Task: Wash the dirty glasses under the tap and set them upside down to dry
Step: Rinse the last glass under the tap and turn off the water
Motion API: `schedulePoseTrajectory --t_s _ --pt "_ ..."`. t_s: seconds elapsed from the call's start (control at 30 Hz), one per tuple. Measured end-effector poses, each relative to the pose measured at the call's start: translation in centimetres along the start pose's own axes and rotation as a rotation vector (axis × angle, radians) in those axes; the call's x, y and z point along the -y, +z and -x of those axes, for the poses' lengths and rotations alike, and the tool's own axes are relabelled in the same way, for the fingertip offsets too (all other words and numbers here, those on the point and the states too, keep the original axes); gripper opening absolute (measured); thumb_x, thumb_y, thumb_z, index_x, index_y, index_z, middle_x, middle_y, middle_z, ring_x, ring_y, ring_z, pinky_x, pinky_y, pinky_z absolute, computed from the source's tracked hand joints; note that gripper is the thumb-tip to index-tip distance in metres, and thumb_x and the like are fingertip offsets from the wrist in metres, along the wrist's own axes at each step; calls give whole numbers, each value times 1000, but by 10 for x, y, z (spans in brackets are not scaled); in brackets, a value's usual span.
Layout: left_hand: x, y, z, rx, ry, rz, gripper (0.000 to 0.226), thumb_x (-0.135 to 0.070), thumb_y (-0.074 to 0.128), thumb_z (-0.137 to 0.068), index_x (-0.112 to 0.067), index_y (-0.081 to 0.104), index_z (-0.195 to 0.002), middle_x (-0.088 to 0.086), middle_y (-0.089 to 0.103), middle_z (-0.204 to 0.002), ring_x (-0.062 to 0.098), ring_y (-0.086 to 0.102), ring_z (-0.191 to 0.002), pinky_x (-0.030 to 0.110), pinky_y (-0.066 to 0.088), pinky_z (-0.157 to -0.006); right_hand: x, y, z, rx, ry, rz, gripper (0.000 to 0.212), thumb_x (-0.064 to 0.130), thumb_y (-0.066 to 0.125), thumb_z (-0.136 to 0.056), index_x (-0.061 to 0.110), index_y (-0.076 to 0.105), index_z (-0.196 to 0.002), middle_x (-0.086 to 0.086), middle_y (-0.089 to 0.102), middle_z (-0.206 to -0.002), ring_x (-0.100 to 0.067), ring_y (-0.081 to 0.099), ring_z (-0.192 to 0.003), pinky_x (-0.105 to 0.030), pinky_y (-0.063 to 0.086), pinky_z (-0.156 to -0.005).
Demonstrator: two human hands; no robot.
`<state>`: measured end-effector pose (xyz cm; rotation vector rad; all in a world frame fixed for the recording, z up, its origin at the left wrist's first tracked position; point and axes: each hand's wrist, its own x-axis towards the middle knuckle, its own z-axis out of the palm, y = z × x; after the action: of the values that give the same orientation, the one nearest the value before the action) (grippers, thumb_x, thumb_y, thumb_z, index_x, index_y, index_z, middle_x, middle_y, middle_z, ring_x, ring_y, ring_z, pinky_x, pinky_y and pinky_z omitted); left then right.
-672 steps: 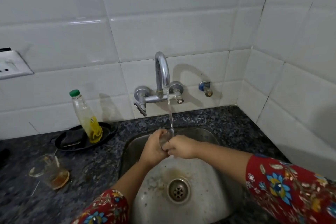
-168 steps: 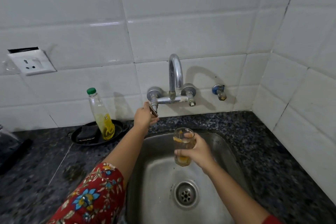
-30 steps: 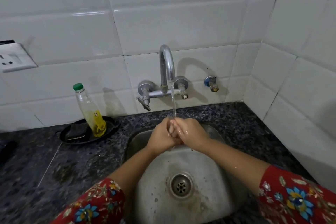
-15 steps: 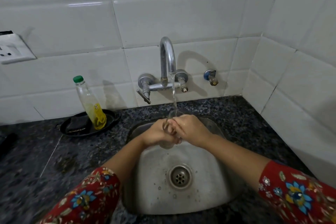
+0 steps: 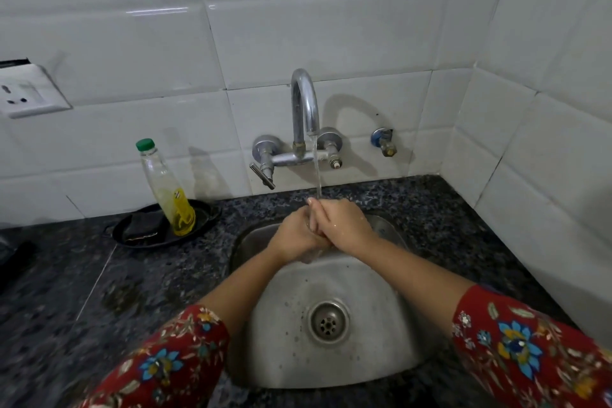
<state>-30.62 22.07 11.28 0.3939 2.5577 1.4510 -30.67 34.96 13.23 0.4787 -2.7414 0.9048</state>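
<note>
Water runs in a thin stream from the chrome tap (image 5: pixel 304 116) onto my two hands, which meet over the back of the steel sink (image 5: pixel 390 334). My left hand (image 5: pixel 296 233) and my right hand (image 5: pixel 344 225) are wrapped around a clear glass (image 5: pixel 309 257). Only its lower end shows below my fingers; the rest is hidden between my palms. The stream lands right where my fingers join.
A dish-soap bottle (image 5: pixel 167 189) with a green cap stands on a black plate (image 5: pixel 205 219) holding a dark scrubber (image 5: pixel 144 228), left of the sink on the speckled dark counter (image 5: pixel 82 291). A wall socket (image 5: pixel 23 93) sits far left. White tiled walls close the back and right.
My hands have stayed clasped on the glass under the stream, and the fingers have shifted on it. Less of the glass shows than half a second ago.
</note>
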Motion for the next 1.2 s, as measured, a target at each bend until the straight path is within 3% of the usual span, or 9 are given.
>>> schedulePoseTrajectory --t_s 0.1,0.2,0.27,0.43,0.57,0.67,0.83,1.0,1.2 --pt "7 5 3 -161 41 -111 56 -31 81 -64 -23 57 -113 -11 69 -92 4 65 -85 27 51 -75 2 3 -7 22 84 26 63 47 24 -97 9 69 -75 -11 71 -71 -30 67 -70 -41 53 -78" --pt "7 -16 0 117 149 29 32 1 78 -66 -8 64 -93 2 69 -85 9 67 -80 33 54 -75 -2 -8 11 77 -179 47 63 51 18 -93 11 66 -83 -11 70 -76 -28 65 -71 -40 51 -75" --pt "1 -18 1 183 164 18 22 -6 75 -63 -12 67 -82 3 69 -78 12 66 -75 36 55 -70 -1 -8 19 30 -222 36 64 48 18 -92 10 68 -82 -12 71 -75 -28 65 -70 -39 50 -72" --pt "4 13 13 -246 51 -264 38 -37 73 -69 -29 52 -99 -12 67 -85 3 63 -78 25 49 -67 15 9 4 23 110 102 57 39 26 -102 6 69 -83 -15 71 -83 -33 66 -80 -40 51 -77" --pt "9 -14 4 33 105 81 42 -5 82 -60 -10 60 -96 3 68 -90 4 65 -82 27 52 -75 -7 3 16 54 -136 -143 49 42 32 -98 11 68 -84 -9 71 -81 -24 66 -76 -41 51 -76" --pt "9 -11 4 74 153 133 43 -13 79 -54 -1 63 -91 7 70 -86 14 67 -82 33 53 -77 -8 3 16 93 -195 -100 54 46 27 -95 12 66 -83 -8 69 -79 -23 63 -73 -40 49 -74" --pt "0 2 16 -132 -32 -276 76 -39 77 -53 -23 52 -123 -5 70 -101 15 68 -90 38 57 -80 16 5 -5 167 291 -209 56 38 31 -101 13 60 -61 -10 68 -66 -27 66 -67 -39 54 -75" --pt "-18 -12 28 132 -159 -1016 71 -40 82 -66 -19 51 -127 6 52 -127 26 61 -107 37 50 -81 7 3 14 402 783 -817 35 27 40 -101 10 63 -81 -3 65 -60 -13 59 -49 -22 46 -52" --pt "-20 -12 23 465 -354 -1314 62 -42 81 -67 -13 62 -119 4 62 -115 21 62 -98 30 45 -69 -12 32 34 414 1099 -1052 39 25 36 -102 12 62 -76 1 68 -53 -12 64 -54 -30 51 -67"
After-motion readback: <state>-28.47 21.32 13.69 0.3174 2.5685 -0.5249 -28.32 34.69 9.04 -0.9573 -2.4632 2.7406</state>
